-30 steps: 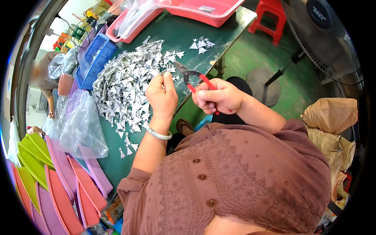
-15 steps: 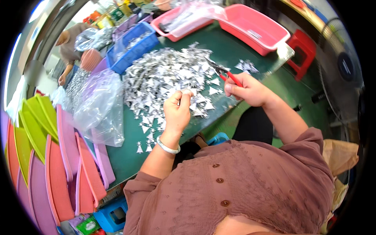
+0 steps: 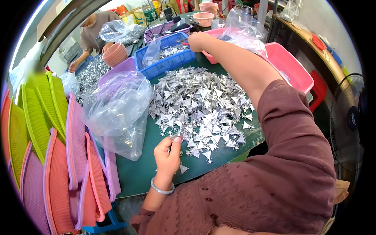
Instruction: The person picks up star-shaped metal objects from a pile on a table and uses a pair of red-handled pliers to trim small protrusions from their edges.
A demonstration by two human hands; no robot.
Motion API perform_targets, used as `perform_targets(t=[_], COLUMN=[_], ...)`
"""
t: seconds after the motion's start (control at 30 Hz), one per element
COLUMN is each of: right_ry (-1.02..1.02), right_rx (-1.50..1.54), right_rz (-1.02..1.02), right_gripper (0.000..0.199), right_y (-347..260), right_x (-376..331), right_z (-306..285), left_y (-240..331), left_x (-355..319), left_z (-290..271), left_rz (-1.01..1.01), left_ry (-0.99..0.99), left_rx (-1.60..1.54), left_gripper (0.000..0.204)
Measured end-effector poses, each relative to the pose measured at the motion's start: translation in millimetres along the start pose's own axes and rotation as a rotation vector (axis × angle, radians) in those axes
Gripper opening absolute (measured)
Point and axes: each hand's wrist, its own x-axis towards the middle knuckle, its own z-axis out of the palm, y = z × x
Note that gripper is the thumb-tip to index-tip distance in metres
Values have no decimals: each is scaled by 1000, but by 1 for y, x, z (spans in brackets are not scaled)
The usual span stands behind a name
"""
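Note:
My left hand, a pale bangle at its wrist, is closed in a pinch at the near left side of a heap of silver triangular metal pieces. Between thumb and forefinger shows the tip of a small silver metal piece; the fingers cover the rest. My right arm stretches across the table, and my right hand is closed at the right end of a blue basket. Red-handled pliers stick out from that hand, mostly hidden by it, their jaws over the basket's small silver parts.
A clear plastic bag lies left of the heap. Pink, purple and green plastic baskets are stacked at the left. Pink trays stand at the far right. Across the table, a person works beside another silver heap. A fan stands at right.
My right hand has moved with the pliers from the heap's right side to the far blue basket. My left hand has drawn back toward me, still pinched. The view has shifted.

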Motion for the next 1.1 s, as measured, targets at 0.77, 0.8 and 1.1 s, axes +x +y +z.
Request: perform_targets(t=[0.77,0.8,1.1], right_ry=[-179,-132,-21], right_rx=[345,282,983], right_rz=[407,450,-128], right_gripper=[49,52,36], right_y=[123,131,4], right_x=[-211,-209,-265], right_z=[59,82,33], left_y=[-3,2,8], left_x=[-4,-3,-19], left_z=[6,11,25], left_rz=[484,577,801], left_ry=[-16,3,152], left_rx=[403,475,802], left_gripper=[11,15,29])
